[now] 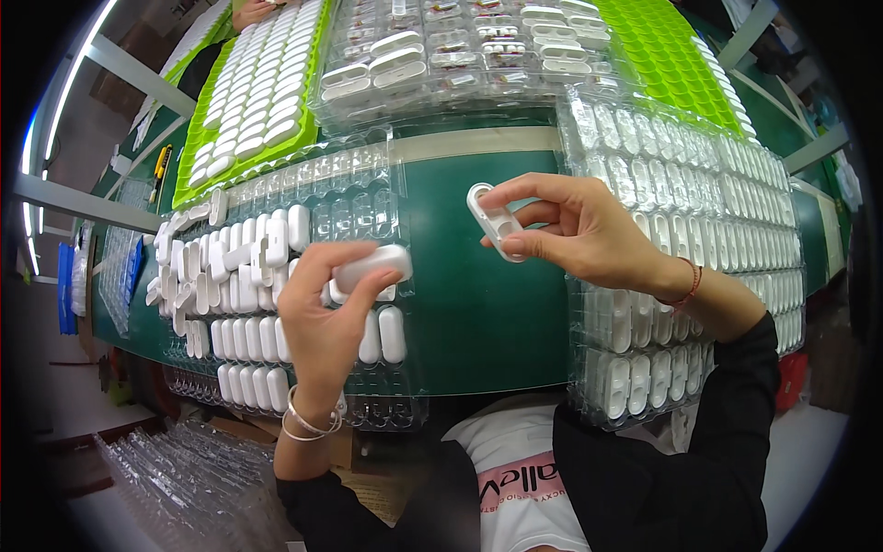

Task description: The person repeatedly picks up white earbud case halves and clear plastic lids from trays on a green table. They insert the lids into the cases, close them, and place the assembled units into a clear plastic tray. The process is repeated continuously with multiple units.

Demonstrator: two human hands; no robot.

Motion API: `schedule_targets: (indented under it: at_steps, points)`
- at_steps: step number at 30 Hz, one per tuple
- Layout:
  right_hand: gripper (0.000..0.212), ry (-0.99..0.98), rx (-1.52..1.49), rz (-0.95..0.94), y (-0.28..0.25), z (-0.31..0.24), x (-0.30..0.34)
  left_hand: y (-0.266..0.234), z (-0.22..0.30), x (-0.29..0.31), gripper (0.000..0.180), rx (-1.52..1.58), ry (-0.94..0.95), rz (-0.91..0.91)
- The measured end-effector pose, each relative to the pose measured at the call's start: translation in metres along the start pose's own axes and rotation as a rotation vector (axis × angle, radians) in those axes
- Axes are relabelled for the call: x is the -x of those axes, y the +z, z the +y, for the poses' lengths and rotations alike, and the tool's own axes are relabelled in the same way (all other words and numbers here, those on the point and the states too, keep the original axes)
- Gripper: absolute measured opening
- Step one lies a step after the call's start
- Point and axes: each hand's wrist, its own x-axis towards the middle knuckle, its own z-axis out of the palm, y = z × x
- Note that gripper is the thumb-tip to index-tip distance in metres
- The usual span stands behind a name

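My left hand (324, 308) pinches a white, rounded, pill-shaped earbud case shell (375, 268) between thumb and fingers, slightly smeared by motion. It hovers over a clear blister tray (363, 207) on the left, where rows of similar white shells (248, 339) lie, with a loose heap of white parts (189, 267) at its left side. Over the green table, my right hand (579, 225) grips a white oblong earbud case insert (493, 221) by its long side, its hollowed face showing. The two held parts are apart.
Right of me, a clear tray (593, 317) carries rows of white hollowed inserts (681, 230). Across the green table (478, 322) stand stacked clear trays (451, 60) and lime-green trays (644, 46). Another person's hand (253, 11) shows at the far left; stacked clear trays (198, 478) sit low left.
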Motion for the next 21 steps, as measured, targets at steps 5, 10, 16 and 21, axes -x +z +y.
schedule_targets:
  at_steps: [5, 10, 16, 21]
  points:
    - [0.038, -0.025, -0.095, 0.039, 0.001, 0.007, 0.002, 0.041, 0.027, -0.021, 0.031, 0.492, -0.288, -0.256]
    - [0.038, -0.073, -0.126, 0.054, -0.003, 0.012, 0.004, 0.047, 0.023, -0.014, 0.035, 0.589, -0.45, -0.395]
    - [0.033, -0.009, -0.042, 0.05, -0.002, 0.012, 0.003, 0.047, 0.019, -0.015, 0.032, 0.71, -0.446, -0.3]
    - [0.032, -0.019, -0.035, 0.027, -0.004, 0.016, 0.001, 0.05, 0.01, -0.008, 0.028, 0.314, -0.2, -0.3]
